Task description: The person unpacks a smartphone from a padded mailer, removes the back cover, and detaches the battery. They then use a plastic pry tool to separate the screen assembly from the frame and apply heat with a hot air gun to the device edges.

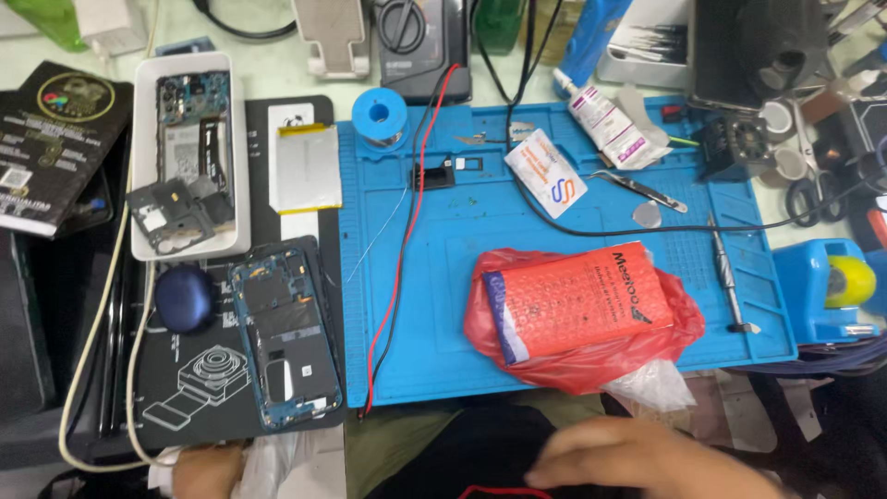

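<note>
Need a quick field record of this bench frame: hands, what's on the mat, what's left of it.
surface: blue repair mat on a cluttered bench
right hand: right hand, blurred, at the near edge, holding nothing, nearest the red bag
left hand: left hand, partly in view at the bottom edge, grip unclear
mat centre: orange box lying in a red plastic bag
mat right: screwdriver; tweezers
mat top: blue solder spool
left of mat: opened phone on a black mat; white tray of phone parts
</note>
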Motion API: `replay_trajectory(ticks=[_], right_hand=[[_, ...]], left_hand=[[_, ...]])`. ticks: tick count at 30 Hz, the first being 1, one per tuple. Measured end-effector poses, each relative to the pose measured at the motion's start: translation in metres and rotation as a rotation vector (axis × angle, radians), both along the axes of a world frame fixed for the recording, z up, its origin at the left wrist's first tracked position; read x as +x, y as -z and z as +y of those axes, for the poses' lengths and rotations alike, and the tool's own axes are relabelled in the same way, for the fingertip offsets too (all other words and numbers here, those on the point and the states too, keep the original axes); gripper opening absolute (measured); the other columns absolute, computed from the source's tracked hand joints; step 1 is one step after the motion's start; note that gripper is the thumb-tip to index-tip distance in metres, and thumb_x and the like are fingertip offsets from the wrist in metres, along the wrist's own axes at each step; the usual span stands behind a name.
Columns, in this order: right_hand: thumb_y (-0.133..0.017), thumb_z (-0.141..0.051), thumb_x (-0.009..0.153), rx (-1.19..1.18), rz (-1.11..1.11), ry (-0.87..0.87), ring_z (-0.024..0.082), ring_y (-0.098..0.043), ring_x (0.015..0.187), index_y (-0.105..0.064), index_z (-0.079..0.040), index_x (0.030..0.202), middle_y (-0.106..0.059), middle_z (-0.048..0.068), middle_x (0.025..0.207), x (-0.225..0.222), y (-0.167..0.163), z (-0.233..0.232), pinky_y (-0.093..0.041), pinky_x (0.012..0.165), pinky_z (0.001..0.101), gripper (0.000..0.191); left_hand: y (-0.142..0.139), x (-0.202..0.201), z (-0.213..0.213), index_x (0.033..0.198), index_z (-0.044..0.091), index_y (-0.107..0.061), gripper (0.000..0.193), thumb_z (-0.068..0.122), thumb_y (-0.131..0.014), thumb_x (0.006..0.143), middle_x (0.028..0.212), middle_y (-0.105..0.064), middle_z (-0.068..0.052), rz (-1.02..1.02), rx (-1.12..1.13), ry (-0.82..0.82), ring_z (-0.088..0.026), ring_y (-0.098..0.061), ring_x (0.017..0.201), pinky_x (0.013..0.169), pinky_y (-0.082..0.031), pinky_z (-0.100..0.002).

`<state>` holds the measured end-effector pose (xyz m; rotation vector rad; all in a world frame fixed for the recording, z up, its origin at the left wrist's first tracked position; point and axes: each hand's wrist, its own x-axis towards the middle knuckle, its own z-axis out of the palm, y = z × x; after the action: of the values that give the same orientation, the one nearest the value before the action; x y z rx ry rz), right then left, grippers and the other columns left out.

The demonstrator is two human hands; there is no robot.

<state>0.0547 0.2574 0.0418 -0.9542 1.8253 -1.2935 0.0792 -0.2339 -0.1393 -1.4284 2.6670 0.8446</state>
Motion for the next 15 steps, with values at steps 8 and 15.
replay_trajectory(ticks=[8, 15], right_hand=[[-0.087, -0.054, 0.062, 0.466, 0.889, 0.497, 0.037, -0.054, 0.128, -0.06, -0.004, 0.134, -0.06, 0.017, 0.136, -0.082, -0.031, 0.043, -0.039, 0.106, 0.0448, 0.092], [-0.094, -0.043, 0.051, 0.607, 0.713, 0.345, 0.034, -0.058, 0.11, -0.053, -0.008, 0.139, -0.062, 0.013, 0.118, -0.107, -0.037, 0.013, -0.039, 0.096, 0.0456, 0.104]], left_hand=[[-0.048, -0.021, 0.052, 0.118, 0.01, -0.073, 0.041, 0.034, -0.075, 0.085, 0.099, -0.074, -0.009, -0.415, 0.58, 0.745, -0.028, -0.071, 0.096, 0.087, -0.054, -0.039], [-0.082, -0.012, 0.078, 0.122, 0.011, -0.073, 0.048, 0.038, -0.078, 0.084, 0.098, -0.075, -0.006, -0.413, 0.872, 1.389, -0.026, -0.071, 0.097, 0.088, -0.054, -0.038]])
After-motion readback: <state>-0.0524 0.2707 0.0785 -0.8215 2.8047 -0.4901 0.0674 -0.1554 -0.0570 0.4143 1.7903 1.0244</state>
